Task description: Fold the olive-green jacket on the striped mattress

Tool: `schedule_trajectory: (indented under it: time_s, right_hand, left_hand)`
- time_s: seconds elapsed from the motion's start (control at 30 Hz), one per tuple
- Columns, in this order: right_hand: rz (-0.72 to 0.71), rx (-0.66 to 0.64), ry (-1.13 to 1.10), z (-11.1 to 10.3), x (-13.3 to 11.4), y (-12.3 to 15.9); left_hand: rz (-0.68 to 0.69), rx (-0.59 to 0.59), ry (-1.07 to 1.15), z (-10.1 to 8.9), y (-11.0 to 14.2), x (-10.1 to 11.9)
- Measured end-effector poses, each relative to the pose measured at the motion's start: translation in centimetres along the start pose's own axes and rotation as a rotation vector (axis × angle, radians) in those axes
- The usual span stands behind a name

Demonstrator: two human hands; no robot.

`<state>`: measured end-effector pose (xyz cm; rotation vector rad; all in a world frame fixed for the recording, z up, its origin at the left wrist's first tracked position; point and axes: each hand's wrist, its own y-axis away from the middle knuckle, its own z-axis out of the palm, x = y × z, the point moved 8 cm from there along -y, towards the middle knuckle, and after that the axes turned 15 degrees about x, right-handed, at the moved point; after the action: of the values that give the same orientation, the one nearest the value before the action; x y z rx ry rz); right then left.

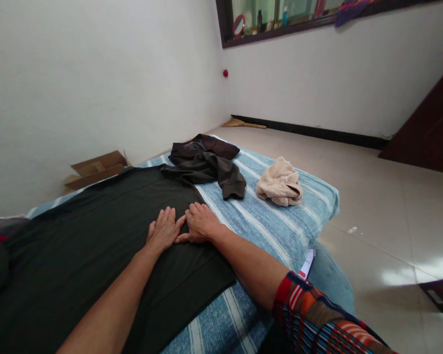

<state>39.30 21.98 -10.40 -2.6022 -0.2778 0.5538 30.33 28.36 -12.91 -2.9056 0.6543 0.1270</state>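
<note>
A large black cloth lies spread flat over a blue striped mattress. My left hand rests palm down on the cloth, fingers stretched out. My right hand lies flat beside it, thumbs nearly touching, at the cloth's right edge. Both hands hold nothing.
A crumpled dark garment and a bunched beige towel lie further along the mattress. Flattened cardboard sits against the left wall. Tiled floor stretches to the right. A broom lies by the far wall, below a window ledge with bottles.
</note>
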Motion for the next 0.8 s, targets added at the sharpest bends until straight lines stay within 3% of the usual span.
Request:
schedule_trajectory:
  time_s: [0.1,0.33,0.5,0.67,0.8]
  right_hand:
    - [0.003,0.001,-0.004,-0.1,0.0,0.0]
    - [-0.006,0.014,0.014,0.1,0.1,0.0]
    - [-0.007,0.010,0.014,0.2,0.1,0.0]
    - [-0.004,0.009,0.017,0.1,0.0,0.1]
    - [0.002,0.009,0.024,-0.1,0.0,0.2]
  left_hand:
    - [-0.058,-0.041,0.010,-0.1,0.1,-0.1]
    - [-0.024,-0.001,0.025,-1.1,0.8,-0.1]
    - [0.026,-0.012,0.021,-1.1,1.3,0.3]
    - [-0.001,-0.065,0.061,-0.8,1.4,0.2]
    - [-0.040,-0.031,0.107,-0.5,1.1,-0.3]
